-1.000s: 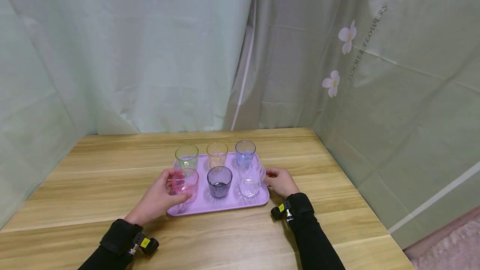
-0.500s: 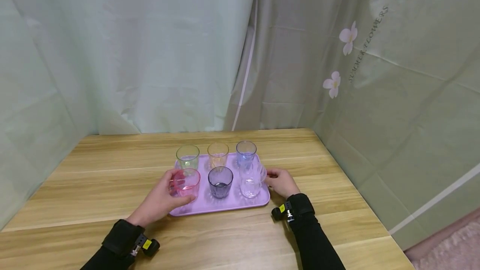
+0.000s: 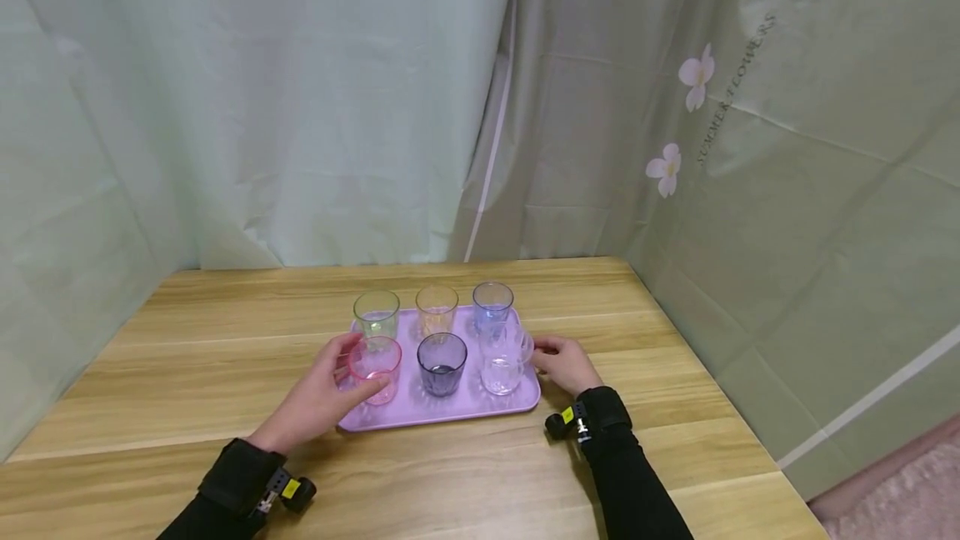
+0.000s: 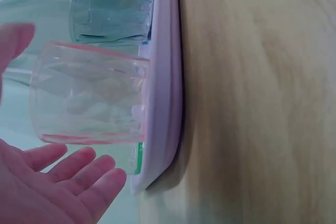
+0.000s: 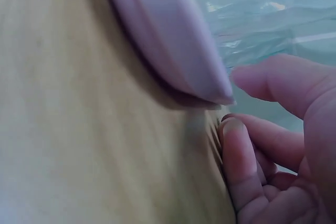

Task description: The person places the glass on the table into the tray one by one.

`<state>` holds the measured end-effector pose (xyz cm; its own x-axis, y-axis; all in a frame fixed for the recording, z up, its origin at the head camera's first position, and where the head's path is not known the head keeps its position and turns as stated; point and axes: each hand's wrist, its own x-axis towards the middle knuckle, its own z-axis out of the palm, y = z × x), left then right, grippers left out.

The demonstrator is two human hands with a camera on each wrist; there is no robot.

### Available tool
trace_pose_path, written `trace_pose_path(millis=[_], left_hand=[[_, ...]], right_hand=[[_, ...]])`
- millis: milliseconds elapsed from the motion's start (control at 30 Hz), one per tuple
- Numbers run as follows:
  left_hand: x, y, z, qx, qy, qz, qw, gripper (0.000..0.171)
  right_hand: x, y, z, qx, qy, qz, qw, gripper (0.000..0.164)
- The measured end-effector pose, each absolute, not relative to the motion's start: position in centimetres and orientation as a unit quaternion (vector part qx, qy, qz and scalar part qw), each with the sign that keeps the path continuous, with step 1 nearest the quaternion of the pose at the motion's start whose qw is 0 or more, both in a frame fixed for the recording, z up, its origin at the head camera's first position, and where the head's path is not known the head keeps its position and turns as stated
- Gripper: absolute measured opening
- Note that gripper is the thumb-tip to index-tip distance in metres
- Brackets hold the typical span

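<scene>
A pink see-through glass [image 3: 375,365] stands upright at the front left of a purple tray [image 3: 472,407]. My left hand [image 3: 311,402] spreads around it, fingers on the far left side and thumb in front. In the left wrist view a gap shows between the thumb [image 4: 16,40] and the glass, with the fingertips [image 4: 107,179] close below its side. My right hand [image 3: 567,367] is at the tray's right edge, beside the handle of a clear glass mug [image 3: 501,369]. Its fingers are loosely bent, thumb [image 5: 257,80] near the tray rim; nothing shows between them.
A dark grey glass [image 3: 441,367] is between the pink glass and the mug. Green [image 3: 377,315], orange [image 3: 437,311] and blue [image 3: 492,307] glasses line the tray's back. The tray lies on a wooden table [image 3: 225,357], with curtains [image 3: 337,107] behind and at the sides.
My left thumb has shifted upward in front of the pink glass and out from its base. The glass and my right hand stay nearly where they were.
</scene>
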<state>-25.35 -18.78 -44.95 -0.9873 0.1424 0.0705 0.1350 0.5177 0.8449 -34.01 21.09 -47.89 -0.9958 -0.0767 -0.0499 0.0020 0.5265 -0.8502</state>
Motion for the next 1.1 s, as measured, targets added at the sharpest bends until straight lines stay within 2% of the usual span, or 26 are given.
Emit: trace_pose_path(millis=[167, 300, 700, 1100], left_hand=[[-25.0, -19.2, -44.3, 0.089, 0.866, 0.491, -0.023, 0.086], [-24.7, -19.4, -43.6, 0.088, 0.863, 0.497, -0.038, 0.081], [-24.8, -18.9, -40.6, 0.085, 0.902, 0.415, -0.087, 0.082], [-25.5, -18.3, -38.1, 0.087, 0.934, 0.339, -0.071, 0.089]], right_hand=[[-34.6, 21.3, -48.0, -0.026, 0.844, -0.533, 0.045, 0.040], [-35.0, 21.7, -48.1, -0.021, 0.819, -0.570, 0.057, 0.041], [-34.8, 24.0, -46.4, 0.002, 0.791, -0.610, 0.043, 0.059], [-33.8, 25.1, -42.8, -0.008, 0.857, -0.515, 0.017, 0.069]])
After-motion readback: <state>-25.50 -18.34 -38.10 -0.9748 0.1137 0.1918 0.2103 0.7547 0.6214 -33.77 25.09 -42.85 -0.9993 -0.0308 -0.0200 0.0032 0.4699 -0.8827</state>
